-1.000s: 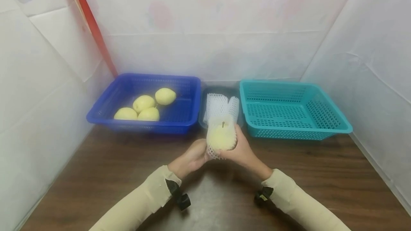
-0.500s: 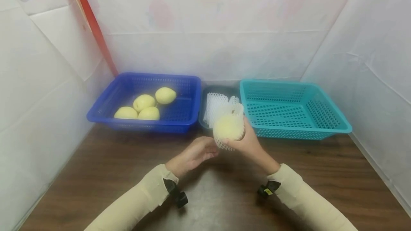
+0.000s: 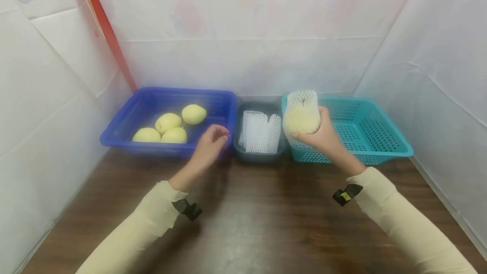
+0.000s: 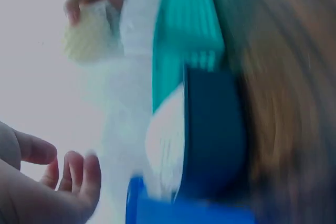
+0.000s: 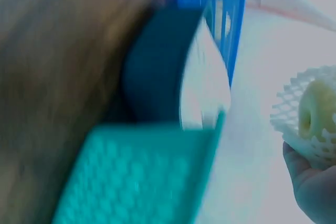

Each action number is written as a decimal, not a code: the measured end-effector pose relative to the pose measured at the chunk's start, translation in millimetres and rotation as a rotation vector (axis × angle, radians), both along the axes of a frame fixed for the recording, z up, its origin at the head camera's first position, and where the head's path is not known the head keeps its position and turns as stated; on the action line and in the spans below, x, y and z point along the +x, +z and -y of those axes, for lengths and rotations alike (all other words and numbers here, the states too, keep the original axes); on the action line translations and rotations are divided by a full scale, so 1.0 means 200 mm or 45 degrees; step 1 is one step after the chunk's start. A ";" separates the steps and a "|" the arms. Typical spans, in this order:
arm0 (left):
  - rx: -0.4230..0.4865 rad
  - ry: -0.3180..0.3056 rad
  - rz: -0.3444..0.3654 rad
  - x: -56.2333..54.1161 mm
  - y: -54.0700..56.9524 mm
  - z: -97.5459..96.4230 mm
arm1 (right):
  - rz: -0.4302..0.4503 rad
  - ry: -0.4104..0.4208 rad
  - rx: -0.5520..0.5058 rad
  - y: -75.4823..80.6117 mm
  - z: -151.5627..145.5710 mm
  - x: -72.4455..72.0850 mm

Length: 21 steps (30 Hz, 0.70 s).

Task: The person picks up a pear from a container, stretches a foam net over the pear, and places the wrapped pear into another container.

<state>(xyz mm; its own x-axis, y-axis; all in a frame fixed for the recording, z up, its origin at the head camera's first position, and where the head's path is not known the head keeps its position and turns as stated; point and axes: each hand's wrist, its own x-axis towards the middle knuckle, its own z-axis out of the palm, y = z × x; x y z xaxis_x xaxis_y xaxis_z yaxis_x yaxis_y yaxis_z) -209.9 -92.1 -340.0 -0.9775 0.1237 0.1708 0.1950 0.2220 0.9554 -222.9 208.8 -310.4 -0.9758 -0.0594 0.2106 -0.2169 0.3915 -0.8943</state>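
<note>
Left hand point(image 3: 210, 143) is hovering, fingers relaxed; right hand point(image 3: 325, 135) is gripping 1 pear point(image 5: 318, 103), its open-ended foam net point(image 3: 302, 114) possibly risking a slip.

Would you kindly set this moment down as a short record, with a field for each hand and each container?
Blue basket: at left, with four pale yellow fruits visible inside
Dark tray: in the middle, with white foam nets in it
Teal basket: at right, partly hidden in the head view
Right hand: grips a netted fruit, seen against the teal basket
Left hand: holds nothing, fingers loosely bent, near the blue basket
Table: brown, wood-grained
Wrist views: partly blurred
</note>
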 end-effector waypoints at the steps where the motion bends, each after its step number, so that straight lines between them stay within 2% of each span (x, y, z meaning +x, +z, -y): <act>1: -0.110 0.027 -0.070 -0.01 0.00 0.03 | 0.008 -0.014 0.051 0.02 -0.03 -0.02; 5: -0.569 0.128 -0.307 -0.07 -0.03 0.11 | 0.033 0.020 0.169 0.07 -0.12 -0.13; 9: -0.902 0.205 -0.452 -0.11 -0.09 0.14 | 0.069 0.110 0.256 0.11 -0.21 -0.22; 11: -0.985 0.230 -0.480 -0.12 -0.12 0.15 | 0.086 0.144 0.286 0.12 -0.24 -0.26; 15: -1.075 0.239 -0.464 -0.12 -0.16 0.17 | 0.089 0.189 0.331 0.13 -0.28 -0.34; 18: -1.128 0.232 -0.442 -0.11 -0.17 0.17 | 0.055 0.237 0.376 0.14 -0.29 -0.40; 21: -1.183 0.238 -0.451 -0.11 -0.18 0.18 | -0.005 0.330 0.386 0.13 -0.29 -0.46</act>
